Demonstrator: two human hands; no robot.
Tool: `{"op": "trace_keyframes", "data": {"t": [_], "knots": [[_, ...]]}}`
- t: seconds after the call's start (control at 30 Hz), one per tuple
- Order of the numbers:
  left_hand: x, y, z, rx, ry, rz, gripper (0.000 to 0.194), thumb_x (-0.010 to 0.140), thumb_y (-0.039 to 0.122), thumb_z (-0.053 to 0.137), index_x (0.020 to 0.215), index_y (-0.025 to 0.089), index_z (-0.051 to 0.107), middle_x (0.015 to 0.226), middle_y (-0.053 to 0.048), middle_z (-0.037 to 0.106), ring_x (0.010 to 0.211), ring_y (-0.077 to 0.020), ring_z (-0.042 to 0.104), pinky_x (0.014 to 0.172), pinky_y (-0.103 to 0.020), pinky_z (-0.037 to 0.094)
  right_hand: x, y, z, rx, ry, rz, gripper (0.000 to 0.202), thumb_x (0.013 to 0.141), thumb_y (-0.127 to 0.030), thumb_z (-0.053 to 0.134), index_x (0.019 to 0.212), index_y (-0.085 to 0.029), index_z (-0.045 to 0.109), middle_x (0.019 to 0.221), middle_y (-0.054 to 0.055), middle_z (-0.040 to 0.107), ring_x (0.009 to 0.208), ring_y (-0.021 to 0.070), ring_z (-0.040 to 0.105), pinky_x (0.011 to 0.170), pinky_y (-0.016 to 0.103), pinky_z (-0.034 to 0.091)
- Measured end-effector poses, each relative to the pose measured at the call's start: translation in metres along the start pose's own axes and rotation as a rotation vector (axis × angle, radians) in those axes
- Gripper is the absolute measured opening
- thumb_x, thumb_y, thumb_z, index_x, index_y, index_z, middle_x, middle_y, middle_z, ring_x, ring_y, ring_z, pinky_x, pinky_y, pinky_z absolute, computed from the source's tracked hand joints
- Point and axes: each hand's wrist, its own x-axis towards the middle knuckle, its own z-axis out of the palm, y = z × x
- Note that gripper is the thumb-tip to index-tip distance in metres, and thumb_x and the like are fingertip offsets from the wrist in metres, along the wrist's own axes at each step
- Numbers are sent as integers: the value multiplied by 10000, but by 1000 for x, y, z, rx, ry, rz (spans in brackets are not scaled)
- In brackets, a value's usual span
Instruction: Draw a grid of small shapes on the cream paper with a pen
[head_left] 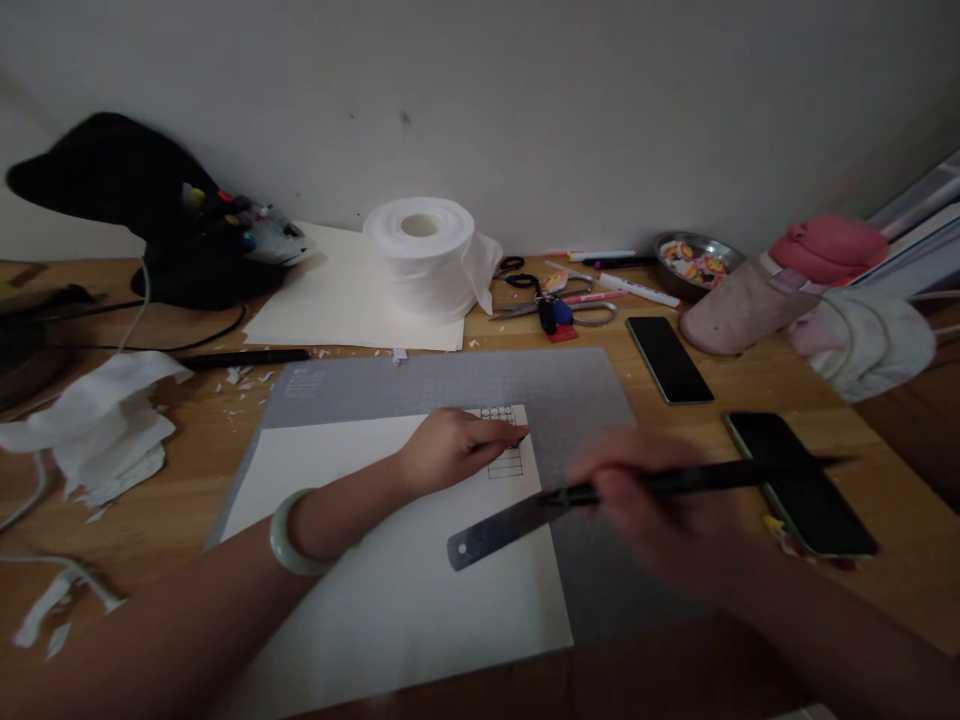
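My left hand, with a pale green bangle on its wrist, lies on a white sheet of paper. Its fingers are drawn together, and the fingertips touch a small inked grid near the sheet's right edge, partly covering it. Whether something small is between them is hidden. Over the right side of the grey cutting mat, my right hand is smeared by motion, its fingers closed around a long black pen. A metal ruler slants across the paper; its far end disappears behind the pen and right hand.
Two phones lie to the right, near a pink-lidded bottle and a metal bowl. Scissors and markers sit behind the mat, beside a tissue roll. Crumpled tissue and cables are at left.
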Motion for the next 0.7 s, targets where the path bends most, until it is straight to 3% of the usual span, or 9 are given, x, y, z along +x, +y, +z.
{"op": "trace_keyframes", "data": {"t": [0.1, 0.23, 0.5, 0.7], "knots": [[0, 1, 0, -4, 11, 23, 264, 931, 271, 469, 1074, 190, 676, 819, -45, 743, 646, -132, 691, 578, -198, 498, -5, 31, 32, -4, 1, -56, 195, 903, -251, 432, 834, -237, 613, 684, -4, 663, 620, 120, 623, 580, 228, 506], [1, 0, 0, 0, 37, 26, 275, 939, 284, 456, 1080, 190, 672, 826, -46, 742, 654, -135, 692, 576, -201, 494, -1, 56, 43, -47, -99, -129, 160, 894, -231, 467, 967, -211, 609, 797, 15, 692, 713, 120, 641, 652, 225, 507], [3, -1, -2, 15, -3, 45, 264, 938, 267, 455, 1074, 200, 671, 791, -32, 739, 617, -113, 670, 564, -190, 473, -1, 61, 48, -274, 26, -271, 178, 880, -182, 473, 932, -195, 642, 812, 64, 705, 714, 153, 668, 649, 262, 539], [2, -2, -3, 16, -11, 39, 277, 946, 275, 440, 1086, 191, 663, 814, -40, 739, 652, -132, 682, 581, -209, 482, 1, 65, 50, -292, -18, -258, 181, 889, -180, 476, 935, -167, 650, 818, 77, 707, 714, 157, 673, 643, 265, 547]]}}
